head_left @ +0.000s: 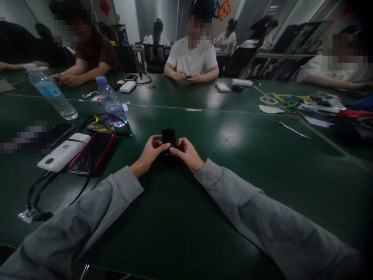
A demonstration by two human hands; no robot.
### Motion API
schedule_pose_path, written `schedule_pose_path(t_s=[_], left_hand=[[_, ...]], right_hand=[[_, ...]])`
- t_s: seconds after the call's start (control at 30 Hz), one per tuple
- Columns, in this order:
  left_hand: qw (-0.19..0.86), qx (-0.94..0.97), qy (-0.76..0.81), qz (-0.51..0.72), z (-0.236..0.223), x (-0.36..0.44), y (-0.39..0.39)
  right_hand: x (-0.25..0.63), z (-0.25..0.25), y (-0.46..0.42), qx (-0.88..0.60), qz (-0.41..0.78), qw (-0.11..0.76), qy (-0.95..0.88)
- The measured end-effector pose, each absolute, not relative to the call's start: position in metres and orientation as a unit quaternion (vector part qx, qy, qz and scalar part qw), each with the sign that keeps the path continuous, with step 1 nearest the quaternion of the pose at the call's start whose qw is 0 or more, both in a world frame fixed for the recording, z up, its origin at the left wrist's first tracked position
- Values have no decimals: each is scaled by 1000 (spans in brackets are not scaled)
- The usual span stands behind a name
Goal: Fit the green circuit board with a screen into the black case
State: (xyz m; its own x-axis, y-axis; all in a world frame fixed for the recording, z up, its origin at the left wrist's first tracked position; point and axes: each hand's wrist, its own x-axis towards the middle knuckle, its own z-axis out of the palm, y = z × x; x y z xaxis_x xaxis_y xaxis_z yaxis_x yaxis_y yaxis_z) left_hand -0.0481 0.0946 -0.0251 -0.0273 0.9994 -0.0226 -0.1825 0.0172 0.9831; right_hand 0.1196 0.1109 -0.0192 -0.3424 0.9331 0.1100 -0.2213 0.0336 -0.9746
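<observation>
A small black box-like device (168, 137) stands upright on the dark green table (221, 182), straight ahead of me. My left hand (150, 153) grips its lower left side, thumb pressed against it and fingers curled. From the other side my right hand (187, 154) pinches the same device with bent fingers. Both forearms wear grey sleeves and rest on the table. The device's lower part is hidden behind my fingers.
To my left lie a red-cased phone (91, 153), a white power bank (64, 151), black cables and two water bottles (111, 102). A metal wrench (293, 130) and a heap of coloured wires (303, 103) lie at the right. Other people sit around the table.
</observation>
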Motion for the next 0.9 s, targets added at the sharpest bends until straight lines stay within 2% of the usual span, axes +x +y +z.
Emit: schedule_pose_path(t_s=[0.17, 0.37, 0.6, 0.7, 0.9], left_hand=[[545, 449, 454, 544, -24, -47, 94], [521, 424, 436, 599, -30, -44, 97], [372, 467, 487, 637, -41, -50, 101], [383, 481, 483, 623, -43, -54, 103], [395, 584, 453, 545, -45, -56, 104]], right_hand=[[120, -21, 111, -337, 617, 474, -530], [122, -23, 118, -382, 600, 480, -512], [133, -19, 130, -405, 510, 393, -649], [136, -17, 133, -404, 500, 357, -678], [144, -23, 145, -413, 448, 354, -709]])
